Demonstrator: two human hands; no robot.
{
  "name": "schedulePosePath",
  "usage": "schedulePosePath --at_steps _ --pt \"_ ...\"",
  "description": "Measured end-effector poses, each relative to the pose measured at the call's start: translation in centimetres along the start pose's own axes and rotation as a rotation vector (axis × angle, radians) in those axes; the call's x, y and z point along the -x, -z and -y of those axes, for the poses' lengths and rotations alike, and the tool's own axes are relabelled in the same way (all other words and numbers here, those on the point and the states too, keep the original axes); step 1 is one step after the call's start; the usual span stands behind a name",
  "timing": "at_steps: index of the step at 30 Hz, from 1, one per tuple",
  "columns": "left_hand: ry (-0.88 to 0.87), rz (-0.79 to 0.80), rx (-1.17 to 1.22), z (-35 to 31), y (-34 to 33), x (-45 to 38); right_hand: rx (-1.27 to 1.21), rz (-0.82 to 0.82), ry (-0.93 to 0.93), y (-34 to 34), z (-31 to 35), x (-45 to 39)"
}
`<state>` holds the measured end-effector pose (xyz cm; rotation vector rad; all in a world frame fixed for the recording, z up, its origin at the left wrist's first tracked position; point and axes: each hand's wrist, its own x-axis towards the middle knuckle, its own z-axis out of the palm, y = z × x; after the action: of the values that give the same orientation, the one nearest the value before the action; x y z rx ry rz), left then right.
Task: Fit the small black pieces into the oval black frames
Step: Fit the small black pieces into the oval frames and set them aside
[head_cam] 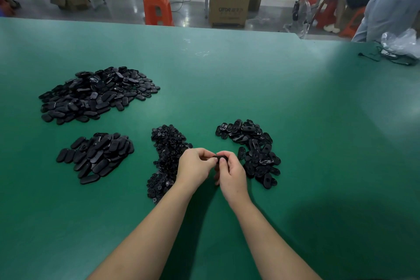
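Both hands meet just above the green table [227,79], fingers curled round one oval frame [220,157] held between them: the left hand [195,166] pinches its near end with thumb and forefinger, the right hand [231,174] wraps the other end, thumb on top. Whether a small piece already sits in the frame I cannot tell; the fingers hide it. I would judge this the fitting step itself, a piece being pressed home in the frame. Just under and beyond the left hand lies the heap of small pieces [167,157], and just beyond the right hand a pile of frames [252,150] with open centres. Well off past the left hand sit two heaps of closed-looking ovals, a near heap [95,157] and a far heap [95,94], which look to me like finished work. The next move calls for a firm squeeze until the piece seats, then dropping the oval to the left side and taking a fresh frame and piece. Beyond the table stand an orange stool [157,8] and a carton [230,2]; its printing is too blurred to read with any confidence.
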<state>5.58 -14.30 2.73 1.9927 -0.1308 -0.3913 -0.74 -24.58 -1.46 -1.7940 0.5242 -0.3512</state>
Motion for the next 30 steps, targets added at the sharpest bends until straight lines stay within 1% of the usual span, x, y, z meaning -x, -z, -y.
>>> schedulePosePath --at_steps 6,21,30 --pt "0.004 -0.001 -0.027 0.1 -0.1 0.0 0.025 -0.008 0.001 -0.2 0.0 -0.1" --pt "0.033 0.012 -0.074 -0.3 0.1 0.7 -0.048 0.000 -0.018 -0.1 -0.1 0.0" --pt "-0.009 0.004 -0.091 -0.7 -0.1 1.0 -0.091 -0.007 -0.007 0.0 -0.2 -0.1"
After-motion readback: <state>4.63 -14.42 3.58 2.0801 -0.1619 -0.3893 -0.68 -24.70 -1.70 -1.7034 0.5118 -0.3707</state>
